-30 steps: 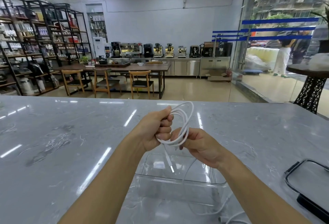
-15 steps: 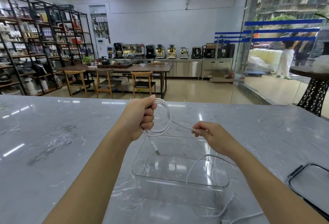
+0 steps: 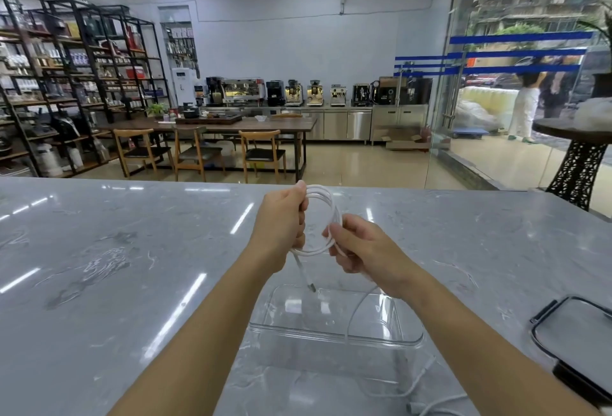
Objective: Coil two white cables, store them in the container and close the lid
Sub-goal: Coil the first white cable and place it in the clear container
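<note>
container (image 3: 334, 333) open-topped, slack cable (image 3: 356, 309) across rim, lid (image 3: 576, 343) rt

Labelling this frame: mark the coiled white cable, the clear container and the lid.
coiled white cable (image 3: 326, 203), head view, upper right arc of the loops.
clear container (image 3: 334, 334), head view, near rim.
lid (image 3: 579, 336), head view, clear middle panel.

Beyond a grey marble counter (image 3: 99, 250): wooden table (image 3: 231, 124) with chairs, black shelving (image 3: 66, 84), coffee machines (image 3: 298, 91), glass storefront (image 3: 513, 84).
</note>
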Tool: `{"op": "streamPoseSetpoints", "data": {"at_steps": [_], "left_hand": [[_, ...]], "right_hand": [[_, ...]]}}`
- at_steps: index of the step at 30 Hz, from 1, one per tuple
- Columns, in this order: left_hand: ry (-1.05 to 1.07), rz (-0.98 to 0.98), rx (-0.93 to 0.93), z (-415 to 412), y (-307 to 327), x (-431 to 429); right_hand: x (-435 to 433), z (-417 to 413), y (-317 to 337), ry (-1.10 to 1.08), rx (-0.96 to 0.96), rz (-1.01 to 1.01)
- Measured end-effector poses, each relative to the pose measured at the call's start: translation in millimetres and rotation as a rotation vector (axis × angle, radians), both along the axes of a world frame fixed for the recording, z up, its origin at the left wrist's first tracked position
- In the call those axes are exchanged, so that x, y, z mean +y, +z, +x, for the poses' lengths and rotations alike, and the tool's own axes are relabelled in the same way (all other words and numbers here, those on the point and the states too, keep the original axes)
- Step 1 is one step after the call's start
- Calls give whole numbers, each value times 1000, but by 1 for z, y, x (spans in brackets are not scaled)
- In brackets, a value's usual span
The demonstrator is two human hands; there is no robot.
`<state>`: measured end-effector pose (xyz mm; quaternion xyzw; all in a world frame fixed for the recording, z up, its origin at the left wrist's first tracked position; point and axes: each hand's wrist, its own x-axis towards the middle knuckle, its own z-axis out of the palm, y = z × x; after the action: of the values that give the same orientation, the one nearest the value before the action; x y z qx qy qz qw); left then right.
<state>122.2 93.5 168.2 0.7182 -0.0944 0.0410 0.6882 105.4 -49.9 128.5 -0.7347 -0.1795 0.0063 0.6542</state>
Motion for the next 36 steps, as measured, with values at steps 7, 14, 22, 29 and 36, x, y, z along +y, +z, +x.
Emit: {"op": "streamPoseSetpoints", "data": {"at_steps": [7, 14, 22, 29, 36], "left_hand": [[-29, 177, 101, 5, -6, 7], [-393, 144, 258, 9, -7, 49], [-204, 15, 457, 10, -27, 51], [-204, -167, 547, 6, -39, 47], [-432, -606, 447, -2, -50, 32]], "right_hand": [[1, 6, -7, -203, -33, 67], [-5, 10, -14, -305, -40, 44], [2, 13, -24, -331, -62, -106], [4, 15, -26, -363, -53, -148], [5, 17, -27, -432, -34, -64]]}}
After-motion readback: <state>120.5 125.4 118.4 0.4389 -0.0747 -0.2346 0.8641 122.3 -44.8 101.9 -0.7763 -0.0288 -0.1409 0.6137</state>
